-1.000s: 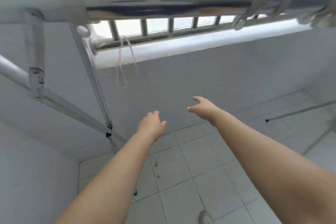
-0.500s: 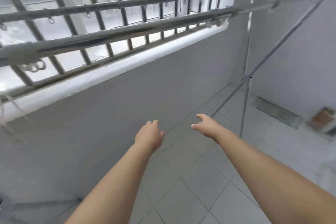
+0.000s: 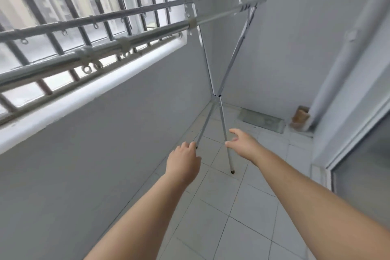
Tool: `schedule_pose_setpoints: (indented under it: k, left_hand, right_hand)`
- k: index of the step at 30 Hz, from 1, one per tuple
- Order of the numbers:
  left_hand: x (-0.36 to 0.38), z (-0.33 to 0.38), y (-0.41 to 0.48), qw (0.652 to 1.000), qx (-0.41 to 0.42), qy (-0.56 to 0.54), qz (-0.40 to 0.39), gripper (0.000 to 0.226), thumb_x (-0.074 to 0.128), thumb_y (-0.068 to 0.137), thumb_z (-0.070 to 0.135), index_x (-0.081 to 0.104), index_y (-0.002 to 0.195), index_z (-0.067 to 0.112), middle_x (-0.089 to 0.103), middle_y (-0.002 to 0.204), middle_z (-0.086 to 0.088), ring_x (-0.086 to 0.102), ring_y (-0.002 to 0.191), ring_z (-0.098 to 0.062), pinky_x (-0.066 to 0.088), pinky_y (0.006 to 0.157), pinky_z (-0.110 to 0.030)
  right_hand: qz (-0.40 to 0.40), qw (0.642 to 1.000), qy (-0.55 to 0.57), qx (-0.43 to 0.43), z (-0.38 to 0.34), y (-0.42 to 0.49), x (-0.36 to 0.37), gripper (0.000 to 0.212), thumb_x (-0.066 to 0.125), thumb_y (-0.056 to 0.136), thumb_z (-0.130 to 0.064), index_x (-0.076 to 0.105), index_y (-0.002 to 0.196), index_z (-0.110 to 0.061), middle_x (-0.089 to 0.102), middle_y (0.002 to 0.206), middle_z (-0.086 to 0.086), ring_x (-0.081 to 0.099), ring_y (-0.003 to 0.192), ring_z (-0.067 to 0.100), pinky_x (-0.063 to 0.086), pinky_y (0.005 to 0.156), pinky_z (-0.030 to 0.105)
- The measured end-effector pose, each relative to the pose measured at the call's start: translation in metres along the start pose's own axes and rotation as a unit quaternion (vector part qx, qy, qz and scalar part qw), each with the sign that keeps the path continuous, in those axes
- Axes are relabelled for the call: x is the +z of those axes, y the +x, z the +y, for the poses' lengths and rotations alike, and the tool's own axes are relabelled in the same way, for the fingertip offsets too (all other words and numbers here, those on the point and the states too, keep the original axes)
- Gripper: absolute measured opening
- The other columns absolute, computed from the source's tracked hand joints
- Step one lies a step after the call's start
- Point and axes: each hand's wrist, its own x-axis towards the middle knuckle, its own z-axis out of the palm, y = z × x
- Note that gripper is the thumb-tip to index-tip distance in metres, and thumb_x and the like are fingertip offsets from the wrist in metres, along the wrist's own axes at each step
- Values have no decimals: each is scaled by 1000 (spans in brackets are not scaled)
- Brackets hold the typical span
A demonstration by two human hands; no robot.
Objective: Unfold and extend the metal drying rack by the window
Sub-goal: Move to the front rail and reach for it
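A metal drying rack stands along the barred window. Its two long horizontal rails [image 3: 118,46] run from the near left to the far right, with small rings hanging from them. At the far end, crossed legs [image 3: 215,95] form an X down to the tiled floor. My left hand [image 3: 182,161] reaches forward, fingers loosely curled, holding nothing. Stretched out beside it, my right hand [image 3: 242,142] has its fingers spread and is empty. Both hands hover in the air well short of the X legs and below the rails.
A white window sill [image 3: 90,95] tops a grey wall on the left. A floor drain grate [image 3: 261,120] and a small brown object [image 3: 300,117] sit in the far corner beside a vertical pipe [image 3: 341,59]. A sliding door frame [image 3: 358,133] is at right.
My view has swung right along the rack, from its near left end to the far X legs. Both hands stay extended and empty.
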Motion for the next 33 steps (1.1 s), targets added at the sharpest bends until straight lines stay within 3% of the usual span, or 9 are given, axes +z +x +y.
schedule_pose_setpoints:
  k: [3,7,11,14,18,24,29,33]
  left_hand:
    - [-6,15,31,998,29,3,53,39,44,94,29,41,131,17,52,125,-4,49,110,-27,40,90,-34]
    - [-27,30,81,987,81,24,133,34,44,93,24,44,126,18,54,119,-2,51,106,-24,38,91,-32]
    - [-50,43,121,970,142,46,193,36,44,91,18,45,127,17,55,119,-1,52,107,-23,35,97,-30]
    - [-65,53,139,959,163,55,226,36,48,89,14,50,125,14,57,117,-3,54,105,-25,36,98,-31]
    - [-81,69,147,949,156,58,266,37,54,85,12,54,122,12,61,114,-4,58,102,-25,41,97,-34]
    - [-103,81,138,945,90,69,308,40,54,79,6,56,119,11,61,117,-4,58,104,-25,42,99,-34]
    - [-120,89,117,929,36,77,359,41,57,78,4,57,119,9,62,117,-6,59,104,-27,44,99,-36]
    - [-147,95,81,901,-23,118,418,41,62,75,2,59,116,8,64,114,-7,61,101,-27,47,95,-37]
  right_hand:
    - [32,999,8,-31,-12,21,-22,57,57,88,-29,38,142,-26,51,136,7,55,105,21,42,86,30]
    - [80,992,50,-80,-47,56,-58,46,59,88,-24,50,133,-23,57,127,7,57,109,21,43,90,31]
    - [151,978,41,-140,-82,78,-90,39,56,87,-22,56,126,-27,61,118,-1,59,93,16,43,76,27]
    - [199,959,31,-199,-106,86,-109,37,54,87,-18,59,122,-26,62,110,-4,59,95,14,47,83,30]
    - [214,934,14,-284,-138,97,-127,34,54,87,-16,60,119,-24,63,107,-5,59,91,13,50,85,31]
    - [210,883,5,-420,-174,106,-139,30,54,89,-12,61,116,-22,63,110,-1,57,92,10,46,80,23]
    - [182,856,35,-483,-185,96,-138,26,55,86,-7,66,106,-19,66,102,-1,59,88,9,45,79,19]
    - [98,834,55,-541,-206,66,-128,18,58,86,-12,68,100,-18,67,96,-1,61,85,11,49,79,22]
